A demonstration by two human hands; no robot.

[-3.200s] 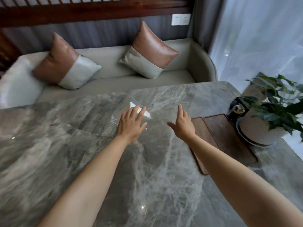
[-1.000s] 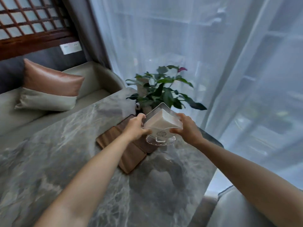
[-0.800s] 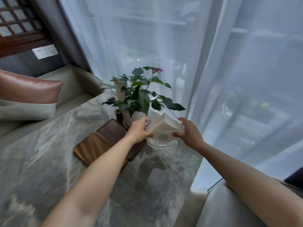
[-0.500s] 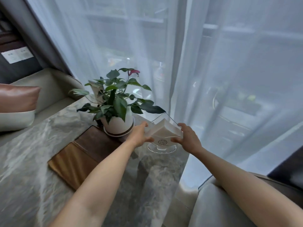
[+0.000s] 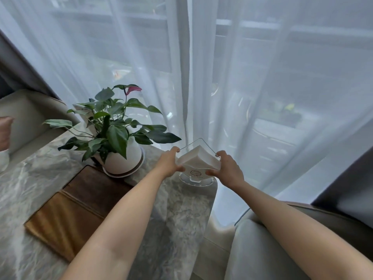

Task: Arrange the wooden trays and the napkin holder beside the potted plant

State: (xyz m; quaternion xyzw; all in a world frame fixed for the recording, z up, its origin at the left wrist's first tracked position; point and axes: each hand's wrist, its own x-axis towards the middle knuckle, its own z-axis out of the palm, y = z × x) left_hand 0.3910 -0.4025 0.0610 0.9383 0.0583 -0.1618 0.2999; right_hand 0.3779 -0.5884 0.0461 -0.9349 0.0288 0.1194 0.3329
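Note:
A clear napkin holder point(image 5: 196, 166) with a stack of white napkins stands on its round base at the table's far right corner. My left hand point(image 5: 168, 161) grips its left side and my right hand point(image 5: 228, 168) grips its right side. The potted plant point(image 5: 119, 146), green leaves in a white pot on a saucer, sits just left of the holder. Two wooden trays point(image 5: 76, 205) lie side by side on the grey marble table point(image 5: 177, 215), the darker one touching the pot's saucer, the lighter one nearer me.
A sheer white curtain point(image 5: 222, 77) hangs right behind the table corner. A grey upholstered seat point(image 5: 262, 249) stands low at the right, and a beige sofa point(image 5: 30, 114) sits at the far left. The table's right edge runs just under the holder's base.
Both hands took up the napkin holder and carried it right, past the trays, to the corner beside the plant. The view swung right towards the curtain.

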